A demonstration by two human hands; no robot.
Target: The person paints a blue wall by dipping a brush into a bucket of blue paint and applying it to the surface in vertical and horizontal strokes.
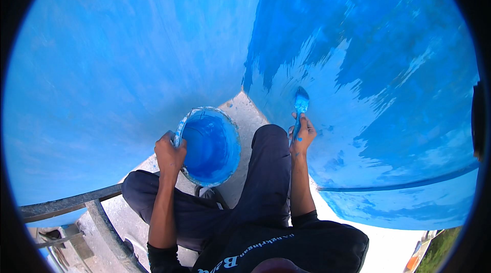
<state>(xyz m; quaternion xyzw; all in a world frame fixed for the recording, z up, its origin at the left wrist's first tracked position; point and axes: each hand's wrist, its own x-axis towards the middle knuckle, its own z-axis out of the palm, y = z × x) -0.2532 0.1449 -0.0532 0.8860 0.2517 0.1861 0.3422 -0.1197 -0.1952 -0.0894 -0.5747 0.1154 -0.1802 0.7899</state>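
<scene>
My left hand (pixel 171 153) is closed round the rim and handle of a paint-smeared bucket (pixel 237 142). Blue paint (pixel 207 142) coats its inside, and the bucket tilts toward me between my knees. In my right hand (pixel 304 134) is a paintbrush (pixel 300 102), its handle pinched in my fingers and its bristles pointing up, wet with blue. The brush lies against or just in front of the right-hand wall (pixel 327 104); I cannot tell whether the bristles touch. Darker blue strokes cover much of that wall, with ragged edges over lighter blue.
A lighter blue wall (pixel 123 68) rises on the left and meets the right one at a corner. Pale, speckled floor (pixel 245 112) lies below. A worn metal rail (pixel 76 204) stands at lower left. A dark line (pixel 388 187) crosses the right wall low down.
</scene>
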